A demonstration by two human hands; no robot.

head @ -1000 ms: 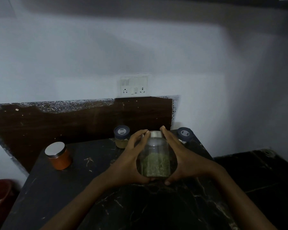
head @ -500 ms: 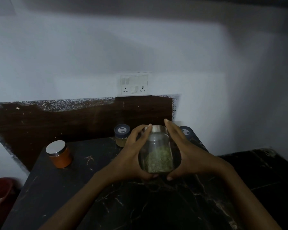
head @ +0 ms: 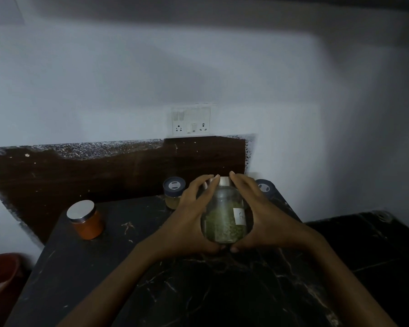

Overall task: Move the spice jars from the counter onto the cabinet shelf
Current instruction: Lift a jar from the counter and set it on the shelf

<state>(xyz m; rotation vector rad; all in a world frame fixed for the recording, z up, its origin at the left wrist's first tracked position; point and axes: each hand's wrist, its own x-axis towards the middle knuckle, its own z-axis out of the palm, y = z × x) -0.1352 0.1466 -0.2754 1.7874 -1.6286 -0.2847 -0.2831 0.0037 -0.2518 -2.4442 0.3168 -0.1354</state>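
Observation:
A clear glass jar of green herbs (head: 223, 218) with a silver lid and a small white label is held just above the black marble counter (head: 132, 260). My left hand (head: 187, 220) and my right hand (head: 262, 218) clasp it from both sides. An orange spice jar (head: 86, 220) with a silver lid stands at the counter's left rear. A small yellowish jar with a dark blue lid (head: 173, 193) stands behind my left hand. Another dark blue lid (head: 266, 187) shows behind my right hand, its jar hidden. No cabinet shelf is in view.
A dark brown backsplash (head: 104, 171) runs behind the counter, with a white socket panel (head: 191, 121) on the wall above it. A red bucket (head: 0, 282) sits low at the left. A lower dark surface (head: 368, 246) lies to the right.
Both hands have lifted the herb jar slightly and turned it, so its white label now faces me. The other jars have not moved.

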